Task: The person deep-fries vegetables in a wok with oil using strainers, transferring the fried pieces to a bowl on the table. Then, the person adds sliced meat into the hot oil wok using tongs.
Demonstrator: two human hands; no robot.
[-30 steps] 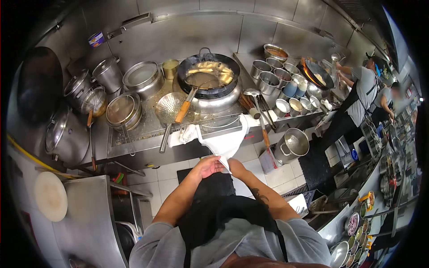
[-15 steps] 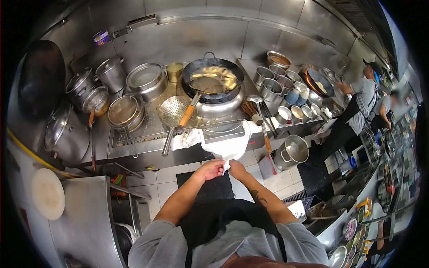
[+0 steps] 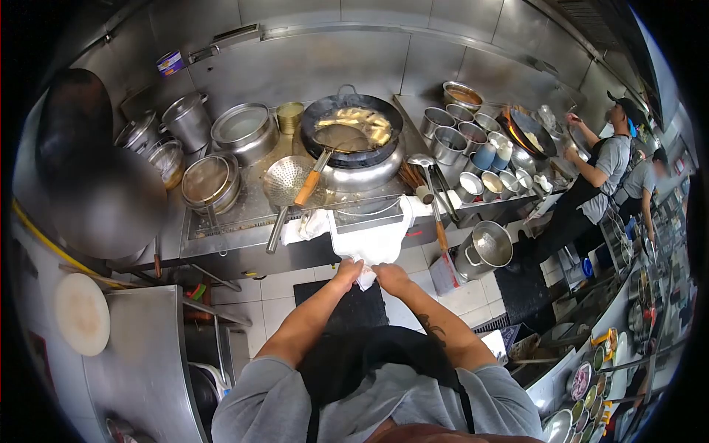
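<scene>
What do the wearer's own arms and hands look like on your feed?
Both the left hand and right hand are bare, without gloves. Short grey sleeves leave the forearms uncovered. A dark tattoo marks the right forearm; none shows on the left forearm.

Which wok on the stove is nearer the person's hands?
The wok holding yellowish pieces, straight ahead; the other wok stands right, before a co-worker.
</scene>
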